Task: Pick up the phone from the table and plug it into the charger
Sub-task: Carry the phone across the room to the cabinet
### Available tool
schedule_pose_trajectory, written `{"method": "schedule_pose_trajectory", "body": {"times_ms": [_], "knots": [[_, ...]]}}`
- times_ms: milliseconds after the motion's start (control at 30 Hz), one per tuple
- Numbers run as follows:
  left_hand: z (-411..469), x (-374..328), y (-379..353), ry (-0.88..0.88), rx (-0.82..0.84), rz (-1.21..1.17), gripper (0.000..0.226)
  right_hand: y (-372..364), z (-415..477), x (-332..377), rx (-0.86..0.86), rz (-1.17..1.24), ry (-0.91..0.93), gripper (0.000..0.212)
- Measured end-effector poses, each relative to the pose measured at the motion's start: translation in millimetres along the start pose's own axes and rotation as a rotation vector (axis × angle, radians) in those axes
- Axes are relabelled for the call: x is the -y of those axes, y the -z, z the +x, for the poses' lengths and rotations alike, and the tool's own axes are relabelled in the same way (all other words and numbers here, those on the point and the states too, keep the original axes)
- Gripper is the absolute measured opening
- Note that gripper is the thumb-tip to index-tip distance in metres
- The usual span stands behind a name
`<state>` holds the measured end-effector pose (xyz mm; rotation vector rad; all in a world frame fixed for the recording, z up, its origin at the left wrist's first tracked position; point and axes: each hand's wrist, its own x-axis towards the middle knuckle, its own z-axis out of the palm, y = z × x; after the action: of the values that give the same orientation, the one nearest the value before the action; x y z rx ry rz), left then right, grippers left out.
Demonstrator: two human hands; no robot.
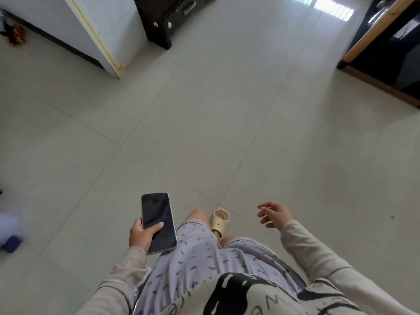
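Note:
A black phone (159, 220) with a dark screen faces up in my left hand (141, 233), low and left of centre, my thumb lying across its lower screen. My right hand (273, 214) hangs free at the lower right, fingers loosely spread, holding nothing. Both hands are over a pale tiled floor. No charger or cable shows in the head view.
A white appliance (102, 30) stands at the upper left beside a dark cabinet (168, 17). A wood-edged dark piece of furniture (381, 42) is at the upper right. My sandalled foot (219, 220) steps forward. A blurred blue and white object (9, 233) sits at the left edge.

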<state>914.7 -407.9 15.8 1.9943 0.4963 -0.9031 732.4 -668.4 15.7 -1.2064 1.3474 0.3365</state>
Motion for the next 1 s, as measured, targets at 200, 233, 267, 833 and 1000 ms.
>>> {"method": "schedule_pose_trajectory", "body": {"times_ms": [200, 233, 267, 833, 1000], "knots": [[39, -63, -30, 0.014, -0.04, -0.043, 0.025, 21, 46, 69, 0.0, -0.001, 0.019, 0.015], [49, -76, -36, 0.012, -0.042, -0.049, 0.025, 23, 55, 79, -0.008, -0.009, 0.011, 0.015], [58, -90, -43, 0.01, -0.043, -0.054, 0.025, 26, 65, 89, -0.014, -0.014, 0.001, 0.015], [170, -392, -162, -0.143, 0.177, -0.05, 0.028, 85, 158, 230, -0.204, 0.211, -0.271, 0.014], [188, -447, -196, -0.159, 0.19, -0.096, 0.025, 109, 193, 277, -0.208, 0.18, -0.28, 0.013]]}}
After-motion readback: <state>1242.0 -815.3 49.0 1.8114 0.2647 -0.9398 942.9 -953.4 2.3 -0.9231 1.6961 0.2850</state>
